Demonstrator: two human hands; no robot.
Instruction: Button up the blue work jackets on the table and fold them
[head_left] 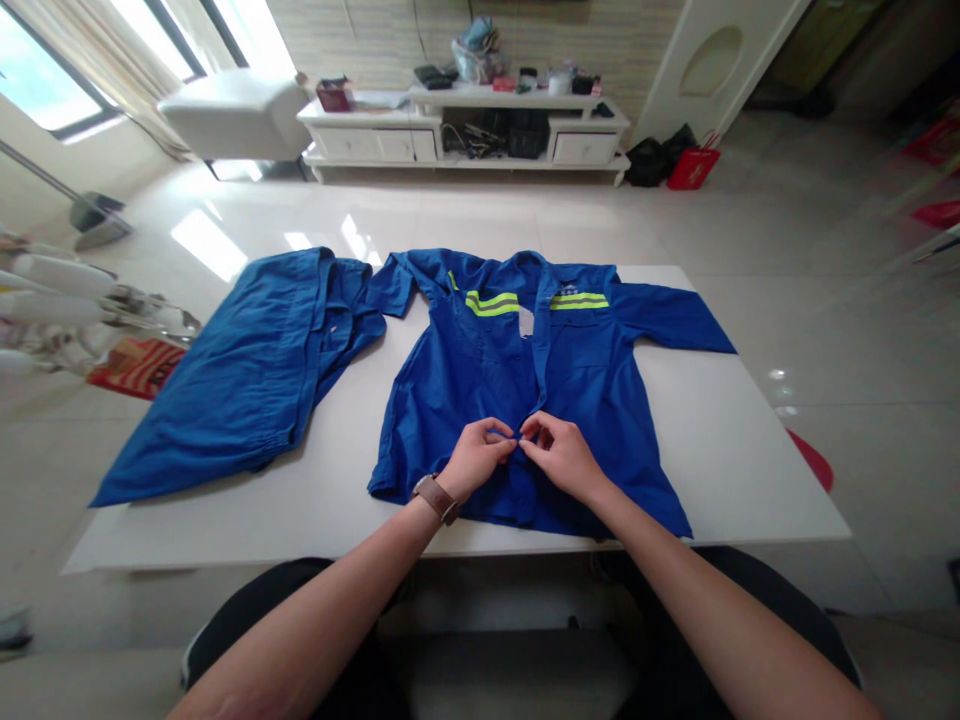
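Observation:
A blue work jacket [592,400] with yellow-green and grey reflective stripes lies front up, its collar away from me. Both hands meet at its front opening, low on the chest side nearest me. My left hand [484,455], with a brown watch on the wrist, pinches the cloth at the front edge. Right beside it, my right hand [559,450] pinches the same edge, fingertips almost touching the left ones. Any button between the fingers is too small to make out. Above the hands the front hangs partly apart, showing a pale patch inside the collar area.
The jacket rests on a white table [735,450]. Folded blue trousers [225,370] lie at its left, close to the jacket's sleeve. A red stool [811,460] shows past the right edge. Beyond the tiled floor stands a white TV cabinet [360,145] with a padded bench [232,115] beside it.

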